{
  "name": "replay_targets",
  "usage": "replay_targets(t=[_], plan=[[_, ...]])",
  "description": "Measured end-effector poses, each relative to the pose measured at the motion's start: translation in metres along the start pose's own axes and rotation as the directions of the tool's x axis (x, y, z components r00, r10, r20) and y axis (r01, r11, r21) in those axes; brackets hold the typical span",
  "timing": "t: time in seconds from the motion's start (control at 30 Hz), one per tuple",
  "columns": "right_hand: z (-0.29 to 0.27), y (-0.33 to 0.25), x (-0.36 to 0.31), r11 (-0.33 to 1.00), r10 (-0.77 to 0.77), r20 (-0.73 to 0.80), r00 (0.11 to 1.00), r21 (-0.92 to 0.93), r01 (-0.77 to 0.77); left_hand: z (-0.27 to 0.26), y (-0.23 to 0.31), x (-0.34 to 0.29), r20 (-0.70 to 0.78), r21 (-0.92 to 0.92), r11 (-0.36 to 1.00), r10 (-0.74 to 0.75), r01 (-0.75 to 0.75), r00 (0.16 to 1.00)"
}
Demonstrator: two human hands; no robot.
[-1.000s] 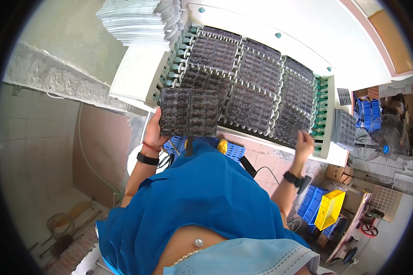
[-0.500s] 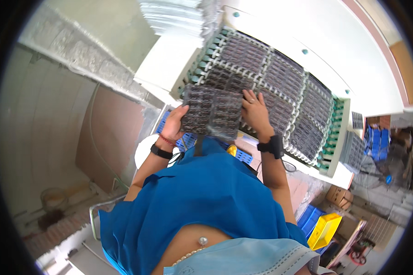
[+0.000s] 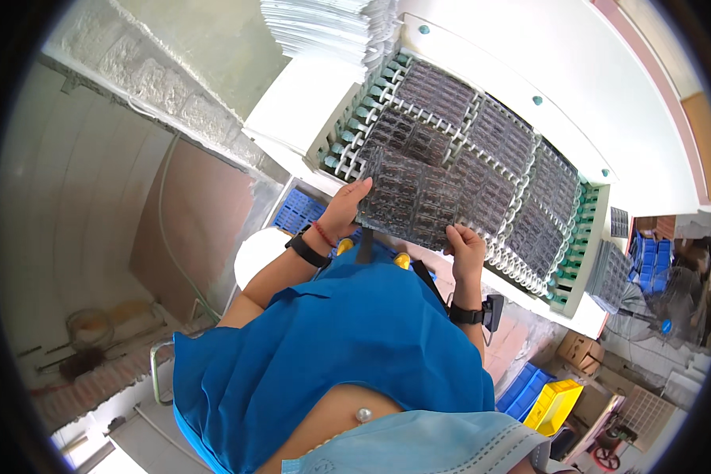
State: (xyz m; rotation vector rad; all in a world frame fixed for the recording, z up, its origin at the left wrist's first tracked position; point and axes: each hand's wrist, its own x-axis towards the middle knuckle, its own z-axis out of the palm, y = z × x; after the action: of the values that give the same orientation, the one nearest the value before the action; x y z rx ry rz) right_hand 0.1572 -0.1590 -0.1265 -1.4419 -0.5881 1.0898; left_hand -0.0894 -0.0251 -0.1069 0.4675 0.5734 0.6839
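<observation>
My left hand [image 3: 346, 207] grips the left edge of a dark circuit board panel [image 3: 411, 199] with a repeated grid pattern. At the panel's lower right corner, my right hand [image 3: 468, 246] pinches it, thumb on top. The panel is tilted and held over the near edge of a roller conveyor [image 3: 521, 272] with white rollers and teal gears. Several similar dark panels [image 3: 502, 133] lie on the rollers. One panel [image 3: 426, 144] shows just beyond the held one, which partly covers it.
A stack of pale sheets [image 3: 324, 31] stands at the far left. Further stacked panels [image 3: 608, 276] are right of the conveyor. Below the conveyor's near left corner sit a blue perforated crate [image 3: 296, 212] and a white round surface [image 3: 257, 254]. A yellow bin [image 3: 553, 407] is at lower right.
My right hand has gone from resting near the panel's upper right edge to gripping its lower right corner. In the picture, the panel and both hands have shifted right.
</observation>
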Motion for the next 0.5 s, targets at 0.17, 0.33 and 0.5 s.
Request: replay_targets(t=[0.17,0.33,0.5], plan=[[-0.017,-0.003,-0.008,0.999,-0.043,-0.061,0.997,-0.01,0.042,0.01,-0.013,0.01,-0.002,0.016,1.0,-0.001,0.001,1.0],[-0.023,-0.001,-0.014,0.999,0.007,-0.103,0.995,0.048,-0.002,0.025,-0.017,0.007,0.012,0.063,0.998,-0.015,0.014,1.0],[-0.03,-0.005,-0.017,1.0,0.0,-0.07,0.998,0.018,0.001,0.029,-0.023,0.008,0.019,0.09,0.996,0.004,-0.005,1.0]])
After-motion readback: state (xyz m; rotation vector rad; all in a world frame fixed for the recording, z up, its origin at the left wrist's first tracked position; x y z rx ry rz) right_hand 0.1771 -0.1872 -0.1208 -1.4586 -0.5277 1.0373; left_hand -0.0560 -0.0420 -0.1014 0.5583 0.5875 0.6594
